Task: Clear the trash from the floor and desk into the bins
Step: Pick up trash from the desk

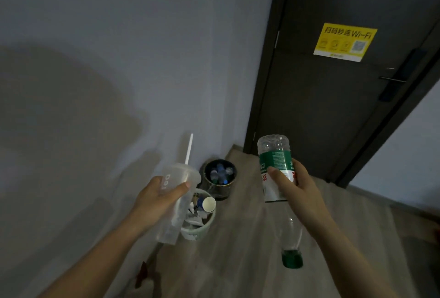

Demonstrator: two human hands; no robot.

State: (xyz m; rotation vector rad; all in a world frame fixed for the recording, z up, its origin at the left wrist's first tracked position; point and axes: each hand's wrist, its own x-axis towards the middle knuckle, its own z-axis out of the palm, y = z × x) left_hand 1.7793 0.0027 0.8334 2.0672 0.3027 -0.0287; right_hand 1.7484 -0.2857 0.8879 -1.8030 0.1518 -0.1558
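Holding both pieces of trash up at chest height, the person stands over the bins, and it reads as a sorting moment. Nearest us, the left grip [162, 198] is wrapped round a clear plastic cup [175, 221], thumb across the front and fingers curled behind, keeping it roughly upright with its white straw [189, 148] poking up towards the wall [119, 59]. On the other side, the right grip [294, 187] is clamped round the label of a clear bottle [275, 158], which hangs upside down with its green cap [292, 259] pointing at the floor [238, 250]. It looks empty, though the light is dim, so take that loosely.

Just past the cup, tucked against the wall, sits a pale green bin [209, 222] holding crumpled paper and a paper cup [207, 203]. Right behind it, touching or nearly so, is a dark bin [221, 190] with several plastic bottles [220, 173] inside. That split looks deliberate: mixed rubbish near, bottles far. My guess is the cup goes to the near bin, directly below the left grip, and the bottle to the far one.

Neither item is released yet; both are well above the rims. The bottle needs a reach across and forward, and a loose drop could bounce off the rim. Beyond it all stands a dark door [333, 107] with a yellow Wi-Fi sticker [345, 41].
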